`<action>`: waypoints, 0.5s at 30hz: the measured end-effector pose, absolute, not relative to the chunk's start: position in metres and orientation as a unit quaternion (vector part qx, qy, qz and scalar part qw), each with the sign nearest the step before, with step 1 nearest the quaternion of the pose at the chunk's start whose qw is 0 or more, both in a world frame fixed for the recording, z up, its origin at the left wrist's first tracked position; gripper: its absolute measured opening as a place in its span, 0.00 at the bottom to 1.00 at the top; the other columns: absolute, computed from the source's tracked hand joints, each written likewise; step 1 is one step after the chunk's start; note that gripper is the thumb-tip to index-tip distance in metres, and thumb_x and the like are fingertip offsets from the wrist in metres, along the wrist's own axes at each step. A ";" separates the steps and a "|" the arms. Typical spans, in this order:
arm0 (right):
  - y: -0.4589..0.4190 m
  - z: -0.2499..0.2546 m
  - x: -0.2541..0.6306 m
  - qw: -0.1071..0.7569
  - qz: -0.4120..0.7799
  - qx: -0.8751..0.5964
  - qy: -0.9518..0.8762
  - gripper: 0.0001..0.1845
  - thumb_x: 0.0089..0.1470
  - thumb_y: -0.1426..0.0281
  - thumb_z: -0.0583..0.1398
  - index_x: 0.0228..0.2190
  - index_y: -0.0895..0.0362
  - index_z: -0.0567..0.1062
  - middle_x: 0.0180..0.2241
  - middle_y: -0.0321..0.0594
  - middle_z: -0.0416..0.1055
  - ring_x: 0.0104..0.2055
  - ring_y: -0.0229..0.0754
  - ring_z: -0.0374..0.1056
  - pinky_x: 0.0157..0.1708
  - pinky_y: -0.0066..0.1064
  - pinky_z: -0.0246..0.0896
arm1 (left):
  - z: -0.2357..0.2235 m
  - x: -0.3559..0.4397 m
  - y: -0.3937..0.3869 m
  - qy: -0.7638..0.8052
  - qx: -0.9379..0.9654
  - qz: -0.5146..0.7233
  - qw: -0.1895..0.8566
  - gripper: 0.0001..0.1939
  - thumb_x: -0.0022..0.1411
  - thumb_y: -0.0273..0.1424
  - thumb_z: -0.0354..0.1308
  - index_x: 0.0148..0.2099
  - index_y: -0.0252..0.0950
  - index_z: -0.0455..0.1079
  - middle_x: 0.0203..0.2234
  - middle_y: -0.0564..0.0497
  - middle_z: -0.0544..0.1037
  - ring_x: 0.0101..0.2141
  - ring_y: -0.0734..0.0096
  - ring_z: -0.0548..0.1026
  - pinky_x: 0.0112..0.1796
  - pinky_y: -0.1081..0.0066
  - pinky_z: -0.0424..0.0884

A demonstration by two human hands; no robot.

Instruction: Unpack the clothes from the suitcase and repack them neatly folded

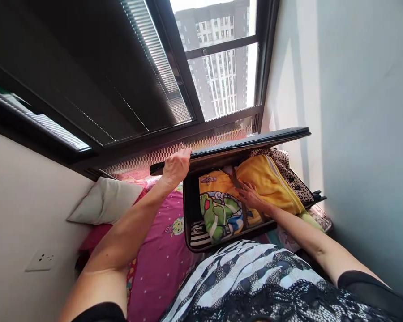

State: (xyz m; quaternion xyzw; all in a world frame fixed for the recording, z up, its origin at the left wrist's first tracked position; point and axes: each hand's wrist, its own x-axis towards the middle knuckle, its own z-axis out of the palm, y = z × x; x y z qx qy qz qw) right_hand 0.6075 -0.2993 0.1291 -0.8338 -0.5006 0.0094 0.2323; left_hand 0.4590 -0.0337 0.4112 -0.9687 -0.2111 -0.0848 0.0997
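Plainly, the lid (248, 144) of the suitcase (187, 219) on the bed (161, 268) is grasped by the left hand's (177, 164) fingers; whether the strap (234, 179) is gripped by the right hand (251, 196) cannot be told. Should the lid slip, that hand could be struck; room is hemmed by window (218, 80) and wall (362, 112), leftward bed being freer.

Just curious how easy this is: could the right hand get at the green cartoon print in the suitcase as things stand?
Probably yes: the right hand is inside the open suitcase, near the green cartoon print, and the left hand holds the lid up; only a brown strap seems between.
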 end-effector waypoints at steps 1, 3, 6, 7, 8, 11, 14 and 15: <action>-0.312 0.131 0.615 0.254 -0.004 -0.842 -0.476 0.20 0.72 0.62 0.57 0.57 0.52 0.82 0.68 0.51 0.69 0.71 0.55 0.61 0.68 0.48 0.60 | 0.410 0.458 -0.036 -0.214 -0.968 -0.091 0.096 0.21 0.74 0.25 0.46 0.61 0.33 0.74 0.52 0.34 0.82 0.53 0.48 0.81 0.52 0.58 0.76; -0.338 0.135 0.642 0.286 -0.029 -0.870 -0.401 0.21 0.71 0.63 0.56 0.58 0.53 0.81 0.68 0.52 0.69 0.71 0.58 0.62 0.69 0.53 0.59 | 0.410 0.460 -0.038 -0.221 -0.966 -0.104 0.090 0.20 0.74 0.25 0.47 0.62 0.32 0.73 0.52 0.34 0.82 0.52 0.49 0.82 0.51 0.58 0.76; -0.377 0.143 0.702 0.317 -0.053 -0.910 -0.262 0.30 0.70 0.63 0.54 0.67 0.60 0.72 0.73 0.60 0.60 0.74 0.65 0.57 0.70 0.61 0.56 | 0.412 0.463 -0.041 -0.235 -0.961 -0.115 0.087 0.21 0.73 0.25 0.49 0.63 0.32 0.72 0.53 0.34 0.82 0.51 0.50 0.82 0.51 0.59 0.76; -0.388 0.147 0.724 0.322 -0.049 -0.920 -0.217 0.33 0.70 0.62 0.53 0.70 0.62 0.67 0.75 0.62 0.55 0.76 0.65 0.54 0.71 0.62 0.55 | 0.411 0.463 -0.042 -0.240 -0.960 -0.115 0.089 0.21 0.73 0.25 0.50 0.63 0.33 0.72 0.53 0.35 0.82 0.52 0.50 0.82 0.51 0.60 0.76; -0.397 0.150 0.745 0.322 -0.036 -0.929 -0.177 0.36 0.71 0.61 0.53 0.73 0.63 0.62 0.77 0.63 0.50 0.77 0.66 0.52 0.71 0.64 0.53 | 0.411 0.463 -0.042 -0.245 -0.958 -0.114 0.091 0.20 0.73 0.25 0.50 0.63 0.34 0.72 0.53 0.36 0.82 0.52 0.51 0.82 0.51 0.60 0.76; -0.409 0.156 0.799 0.318 0.002 -0.941 -0.118 0.40 0.74 0.58 0.50 0.77 0.65 0.52 0.79 0.64 0.40 0.80 0.65 0.43 0.74 0.63 0.48 | 0.408 0.461 -0.043 -0.254 -0.955 -0.112 0.100 0.20 0.71 0.25 0.52 0.62 0.36 0.73 0.53 0.38 0.83 0.51 0.52 0.83 0.50 0.62 0.76; -0.396 0.154 0.837 0.316 0.033 -0.940 -0.126 0.41 0.76 0.57 0.49 0.77 0.67 0.48 0.80 0.64 0.35 0.81 0.62 0.37 0.76 0.58 0.44 | 0.406 0.461 -0.039 -0.260 -0.952 -0.115 0.109 0.20 0.69 0.25 0.53 0.61 0.37 0.74 0.53 0.39 0.83 0.51 0.51 0.83 0.48 0.62 0.76; -0.387 0.151 0.846 0.314 0.046 -0.939 -0.131 0.41 0.77 0.57 0.49 0.77 0.68 0.47 0.79 0.66 0.34 0.82 0.62 0.36 0.75 0.58 0.44 | 0.406 0.461 -0.036 -0.265 -0.951 -0.117 0.112 0.20 0.69 0.25 0.53 0.61 0.37 0.74 0.53 0.40 0.83 0.50 0.52 0.83 0.47 0.62 0.76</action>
